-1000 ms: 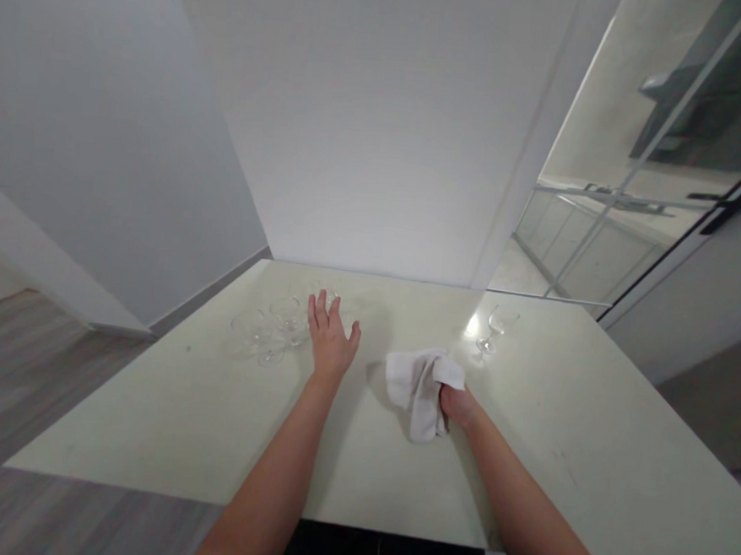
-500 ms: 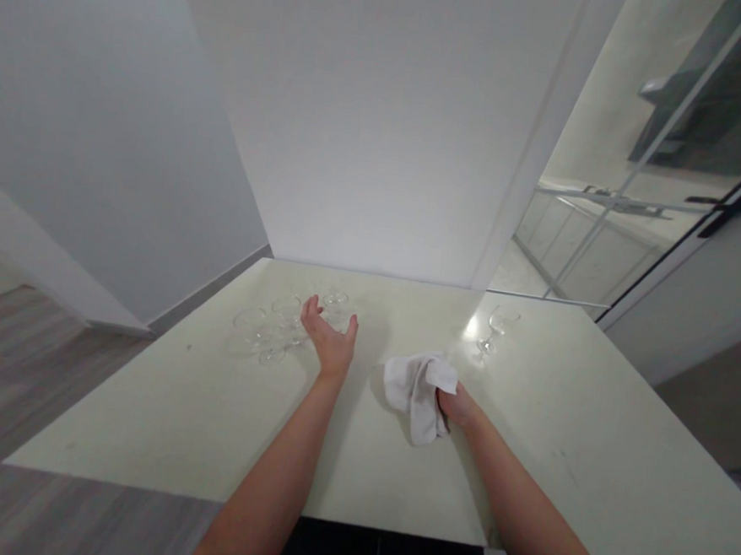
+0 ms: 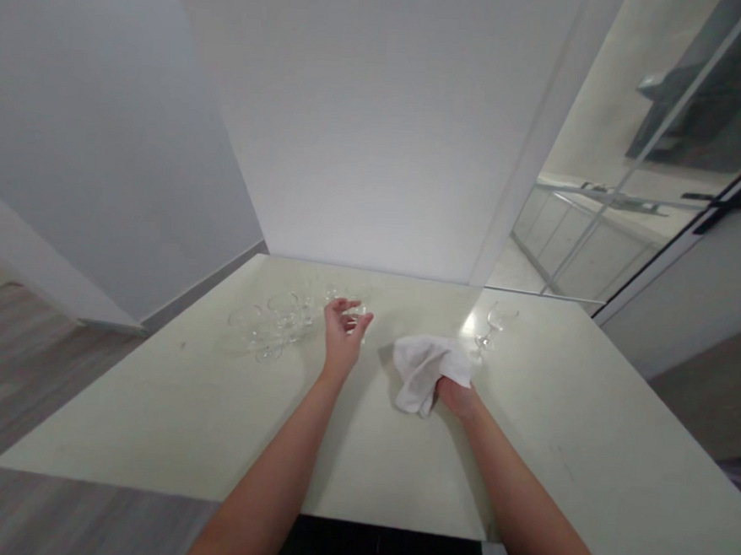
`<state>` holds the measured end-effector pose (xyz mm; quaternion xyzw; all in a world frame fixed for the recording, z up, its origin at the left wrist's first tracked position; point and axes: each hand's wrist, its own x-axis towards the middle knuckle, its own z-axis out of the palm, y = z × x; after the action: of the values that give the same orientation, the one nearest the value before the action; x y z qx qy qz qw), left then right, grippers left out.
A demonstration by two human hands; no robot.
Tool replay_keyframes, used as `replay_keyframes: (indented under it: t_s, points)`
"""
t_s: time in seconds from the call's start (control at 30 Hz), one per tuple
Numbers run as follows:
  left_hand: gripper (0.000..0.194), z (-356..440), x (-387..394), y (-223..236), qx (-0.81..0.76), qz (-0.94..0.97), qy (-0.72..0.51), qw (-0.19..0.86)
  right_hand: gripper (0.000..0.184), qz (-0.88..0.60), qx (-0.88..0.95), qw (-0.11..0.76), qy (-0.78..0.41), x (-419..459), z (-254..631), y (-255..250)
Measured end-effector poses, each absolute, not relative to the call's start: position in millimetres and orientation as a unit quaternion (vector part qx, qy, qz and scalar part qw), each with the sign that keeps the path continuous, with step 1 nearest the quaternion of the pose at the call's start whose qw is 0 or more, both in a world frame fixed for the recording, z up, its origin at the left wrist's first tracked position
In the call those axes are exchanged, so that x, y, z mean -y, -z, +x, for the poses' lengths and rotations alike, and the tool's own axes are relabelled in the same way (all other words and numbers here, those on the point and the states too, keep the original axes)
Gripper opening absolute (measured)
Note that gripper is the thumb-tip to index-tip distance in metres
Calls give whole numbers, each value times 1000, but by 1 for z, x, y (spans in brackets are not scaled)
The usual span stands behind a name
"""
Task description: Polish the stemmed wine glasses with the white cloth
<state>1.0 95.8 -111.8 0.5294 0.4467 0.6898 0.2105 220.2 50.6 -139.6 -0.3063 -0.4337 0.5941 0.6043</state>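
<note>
My left hand (image 3: 343, 335) has its fingers partly curled, with the thumb across from them, around a clear held glass (image 3: 360, 311); the glass is so transparent that I can't make out from here exactly where the fingertips meet it. My right hand (image 3: 457, 395) is closed on a white cloth (image 3: 424, 366), pinching it near its right side, and the folds hide most of those fingers from me. The cloth bunches up and spreads out to the left of that hand, over the middle of the pale table (image 3: 208, 418). Left of my left hand I get a cluster of clear glasses (image 3: 282, 318), close together and overlapping in my view, so I can't count them reliably. On the other side, beyond the cloth and to its right, a lone stemmed glass (image 3: 495, 320) stands on its foot beside a bright reflection in the tabletop. A white panel (image 3: 381, 126) rises behind the table's far edge, and off to the right I see a glazed partition (image 3: 604, 201) and a black door handle (image 3: 728, 203).
</note>
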Motion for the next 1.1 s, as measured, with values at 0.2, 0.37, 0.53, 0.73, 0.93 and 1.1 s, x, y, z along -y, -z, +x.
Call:
replay_keyframes:
  t_s: [0.2,0.37,0.53,0.73,0.93,1.1]
  points:
    - [53,31,-64,110,-346,819,-452,76,44,-291,434,578,-627,-45,217,133]
    - [47,40,-57,108,-291,900,-323,-22,39,-357,413,589,-596,-48,214,136]
    - [35,37,-60,103,-366,853,-370,44,28,-414,390,634,-524,-52,220,141]
    - [57,34,-69,105,-477,703,-362,384,43,-466,520,574,-427,-45,223,138]
    - [50,31,-67,103,-453,646,-411,457,52,-476,519,588,-398,-44,219,135]
    - [34,36,-52,97,-371,780,-441,244,34,-427,380,621,-537,-56,222,143]
